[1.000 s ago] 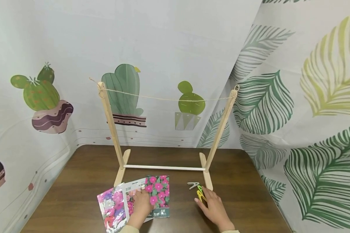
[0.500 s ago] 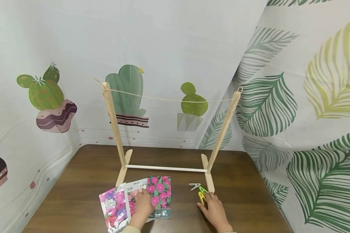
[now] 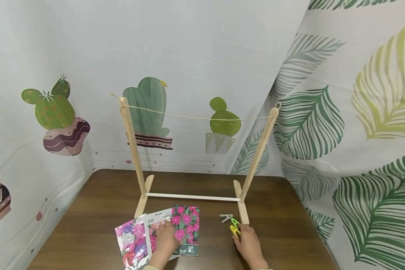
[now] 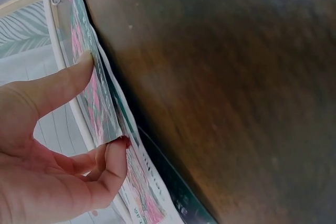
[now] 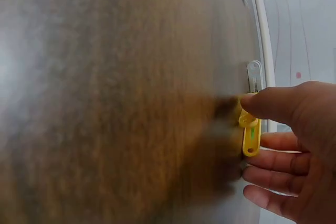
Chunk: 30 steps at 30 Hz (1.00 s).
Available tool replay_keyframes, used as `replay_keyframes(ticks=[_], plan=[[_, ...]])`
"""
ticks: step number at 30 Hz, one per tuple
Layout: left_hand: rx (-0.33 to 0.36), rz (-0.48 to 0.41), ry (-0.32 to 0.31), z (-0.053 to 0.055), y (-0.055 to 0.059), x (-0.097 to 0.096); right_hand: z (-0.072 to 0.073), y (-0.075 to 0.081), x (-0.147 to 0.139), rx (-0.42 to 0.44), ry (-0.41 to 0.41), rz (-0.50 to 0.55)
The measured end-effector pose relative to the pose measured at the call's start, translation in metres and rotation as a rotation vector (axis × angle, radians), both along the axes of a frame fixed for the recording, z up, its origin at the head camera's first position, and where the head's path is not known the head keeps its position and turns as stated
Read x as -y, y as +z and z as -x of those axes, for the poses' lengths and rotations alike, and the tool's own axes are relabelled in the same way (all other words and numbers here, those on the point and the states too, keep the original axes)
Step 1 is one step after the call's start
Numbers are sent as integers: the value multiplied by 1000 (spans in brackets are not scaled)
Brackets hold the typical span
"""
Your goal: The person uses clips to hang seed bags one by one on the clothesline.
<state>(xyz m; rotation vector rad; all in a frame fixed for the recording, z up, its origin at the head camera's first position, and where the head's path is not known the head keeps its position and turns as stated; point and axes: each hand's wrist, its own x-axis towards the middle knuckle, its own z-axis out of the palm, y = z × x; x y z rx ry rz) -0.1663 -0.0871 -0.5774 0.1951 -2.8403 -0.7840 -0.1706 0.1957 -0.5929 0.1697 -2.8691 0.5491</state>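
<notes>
Three flower-printed seed packets lie overlapping in the head view: a purple-pink packet (image 3: 132, 240), a white-topped packet (image 3: 153, 216) and a dark green packet (image 3: 189, 221). My left hand (image 3: 166, 240) lies over the middle one. In the left wrist view its thumb presses the green packet (image 4: 94, 103) while the fingers curl at that packet's edge. To the right, my right hand (image 3: 249, 243) pinches a yellow clothespin (image 5: 252, 140) between thumb and index finger, its other fingers loosely bent. A green clothespin (image 3: 234, 221) and a grey clothespin (image 3: 226, 216) lie just beyond it.
Behind the packets stands a wooden frame (image 3: 133, 150) with two posts. A thin string (image 3: 195, 118) hangs slack between their tops, and a white rod (image 3: 192, 197) joins the feet. The brown table (image 3: 98, 210) ends at a cloth-covered wall (image 3: 189, 45).
The head view has shifted slightly. My right thumb has drawn in toward the fingers, and the fingers have slid back from the green clothespin. The left hand and packets stay put.
</notes>
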Motion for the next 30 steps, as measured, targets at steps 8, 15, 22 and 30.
replay_keyframes(ticks=[8,15,22,30], plan=[[-23,-87,-6,-3,1,5,-10,4,-6,36,-31,49],[-61,-104,-18,1,-5,8,-11,1,-8,-5,-40,64],[-100,-152,13,2,-3,12,-9,5,-10,4,-47,99],[-95,-362,-6,5,-3,20,-9,15,-10,-19,-52,130]])
